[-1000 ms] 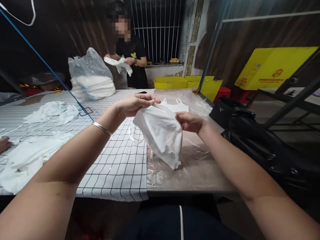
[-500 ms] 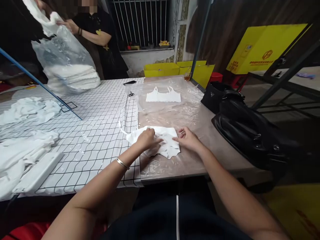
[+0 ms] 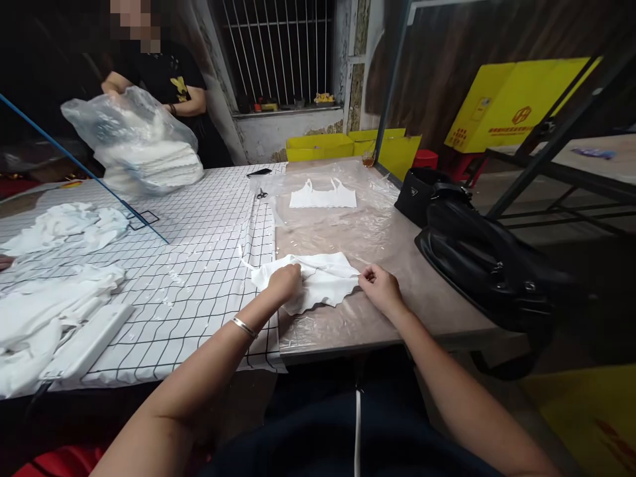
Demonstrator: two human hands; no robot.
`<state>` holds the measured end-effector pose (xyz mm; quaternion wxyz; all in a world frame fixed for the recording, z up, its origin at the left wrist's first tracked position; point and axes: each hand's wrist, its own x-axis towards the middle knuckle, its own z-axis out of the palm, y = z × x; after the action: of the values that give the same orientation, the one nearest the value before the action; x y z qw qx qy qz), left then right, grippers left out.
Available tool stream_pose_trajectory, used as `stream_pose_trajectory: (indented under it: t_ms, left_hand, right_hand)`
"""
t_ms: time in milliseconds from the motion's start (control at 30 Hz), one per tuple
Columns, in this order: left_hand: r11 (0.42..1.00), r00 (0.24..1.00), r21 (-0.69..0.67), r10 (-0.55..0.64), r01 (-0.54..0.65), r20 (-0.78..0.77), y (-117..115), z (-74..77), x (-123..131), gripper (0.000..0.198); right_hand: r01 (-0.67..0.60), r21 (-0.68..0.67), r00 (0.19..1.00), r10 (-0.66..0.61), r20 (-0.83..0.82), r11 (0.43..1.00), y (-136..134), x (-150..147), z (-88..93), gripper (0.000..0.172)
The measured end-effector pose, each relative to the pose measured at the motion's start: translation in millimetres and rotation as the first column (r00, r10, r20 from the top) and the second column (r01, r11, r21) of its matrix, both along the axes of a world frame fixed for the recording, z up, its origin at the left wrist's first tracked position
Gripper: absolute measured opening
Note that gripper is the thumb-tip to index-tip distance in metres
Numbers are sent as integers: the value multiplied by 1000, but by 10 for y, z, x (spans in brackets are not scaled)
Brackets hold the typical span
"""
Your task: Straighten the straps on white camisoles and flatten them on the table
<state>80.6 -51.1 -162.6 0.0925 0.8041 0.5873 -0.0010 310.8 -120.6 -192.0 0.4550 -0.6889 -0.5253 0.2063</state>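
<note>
A white bra top (image 3: 325, 281) lies on the plastic-covered part of the table in front of me, slightly creased, with a thin strap trailing off its left end. My left hand (image 3: 285, 283) is closed on its left part, fingertips curled into the cloth. At the opposite end, my right hand (image 3: 378, 286) pinches the right edge between thumb and fingers. Farther back, a second white bra top (image 3: 322, 197) is spread flat with its straps pointing away from me.
Piles of white garments (image 3: 64, 228) and a long white box (image 3: 89, 344) are on the left. Scissors (image 3: 262, 193) and a phone (image 3: 259, 172) lie behind. Black bags (image 3: 477, 252) occupy the right edge. A person (image 3: 183, 93) handles a clear bag of white garments (image 3: 149, 149).
My right hand has closed on the bra top's right edge, and the cloth is stretched flatter. My left fingers have curled in. The person across has lowered the top of the clear bag.
</note>
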Motion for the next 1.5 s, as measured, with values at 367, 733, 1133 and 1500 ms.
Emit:
stream_pose_trajectory:
  t_ms: [367, 733, 1133, 1500]
  left_hand:
    - [964, 976, 231, 83, -130, 202, 234, 552, -345, 18]
    - [915, 818, 327, 7, -238, 575, 1303, 1845, -91, 11]
    - [1000, 932, 21, -2, -6, 362, -322, 117, -313, 14]
    - [967, 986, 243, 30, -71, 167, -700, -232, -187, 17]
  right_hand:
    - [102, 52, 832, -57, -551, 993, 325, 299, 203, 30]
    - [-13, 298, 905, -115, 408, 955, 1022, 950, 1834, 12]
    - [-40, -202, 826, 146, 544, 979, -400, 850, 445, 14]
    - [61, 208, 818, -169, 551, 976, -597, 618, -56, 20]
